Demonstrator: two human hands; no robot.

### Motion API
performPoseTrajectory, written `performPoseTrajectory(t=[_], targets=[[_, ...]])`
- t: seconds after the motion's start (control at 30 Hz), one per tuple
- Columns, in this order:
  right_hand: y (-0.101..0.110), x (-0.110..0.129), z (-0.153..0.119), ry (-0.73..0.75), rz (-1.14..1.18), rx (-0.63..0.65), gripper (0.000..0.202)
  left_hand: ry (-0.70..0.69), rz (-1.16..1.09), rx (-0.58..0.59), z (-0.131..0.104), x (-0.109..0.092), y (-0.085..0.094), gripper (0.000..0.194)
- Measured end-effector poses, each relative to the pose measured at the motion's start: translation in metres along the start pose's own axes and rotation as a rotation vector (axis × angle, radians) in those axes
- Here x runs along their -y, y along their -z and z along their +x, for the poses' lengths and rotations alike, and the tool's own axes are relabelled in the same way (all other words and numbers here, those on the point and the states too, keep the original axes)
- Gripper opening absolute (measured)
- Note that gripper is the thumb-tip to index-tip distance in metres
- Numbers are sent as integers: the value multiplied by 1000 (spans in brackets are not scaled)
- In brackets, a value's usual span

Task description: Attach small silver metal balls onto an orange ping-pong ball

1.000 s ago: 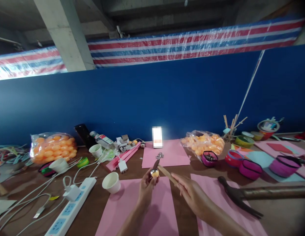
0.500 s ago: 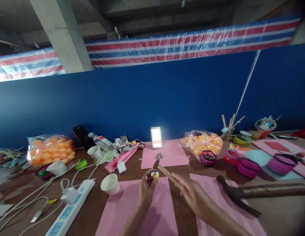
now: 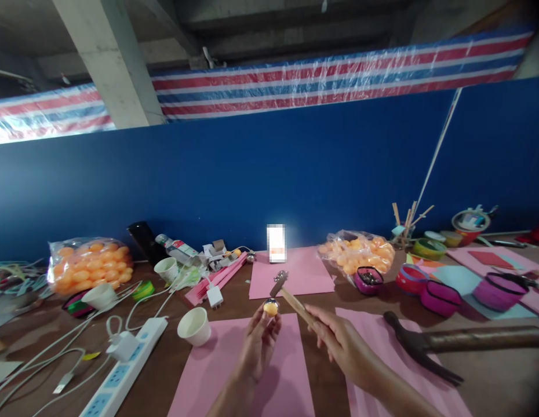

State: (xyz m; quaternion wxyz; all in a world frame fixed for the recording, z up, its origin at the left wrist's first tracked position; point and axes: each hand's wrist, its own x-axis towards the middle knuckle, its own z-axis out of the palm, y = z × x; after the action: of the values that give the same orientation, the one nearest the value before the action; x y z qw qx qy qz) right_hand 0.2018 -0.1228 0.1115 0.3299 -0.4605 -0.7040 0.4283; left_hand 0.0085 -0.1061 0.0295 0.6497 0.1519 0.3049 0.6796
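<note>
My left hand (image 3: 256, 343) pinches an orange table-tennis ball (image 3: 270, 310) in its fingertips; part of the ball's upper surface is covered in shiny silver pieces too small to tell apart. Wrapped around the wooden handle of a small hammer (image 3: 301, 308) is my right hand (image 3: 339, 339). The hammer's dark head is just above the ball and apart from it. A pink sheet (image 3: 226, 370) lies beneath my left hand. Farther back, a small heap of silver pieces (image 3: 281, 276) rests on another pink sheet (image 3: 310, 269).
A claw hammer (image 3: 452, 339) lies at right. Bags of orange balls (image 3: 95, 266) stand at left and right. There are a paper cup (image 3: 195, 327), a white power strip (image 3: 126, 370) with cables, and magenta fabric pouches (image 3: 440, 297). A blue partition (image 3: 269, 168) closes the back.
The ball has been turned in my left hand, so more orange faces me and the silver part sits on top. The small hammer's head has lifted slightly off the ball.
</note>
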Motion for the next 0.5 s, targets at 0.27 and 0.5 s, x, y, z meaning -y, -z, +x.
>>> performPoseTrajectory(t=[0.27, 0.5], targets=[[-2, -1, 0, 0, -3, 16, 43, 11, -7, -15, 1, -1, 2, 19], [5, -22, 8, 121, -132, -86, 38, 47, 110, -46, 7, 3, -1, 30]])
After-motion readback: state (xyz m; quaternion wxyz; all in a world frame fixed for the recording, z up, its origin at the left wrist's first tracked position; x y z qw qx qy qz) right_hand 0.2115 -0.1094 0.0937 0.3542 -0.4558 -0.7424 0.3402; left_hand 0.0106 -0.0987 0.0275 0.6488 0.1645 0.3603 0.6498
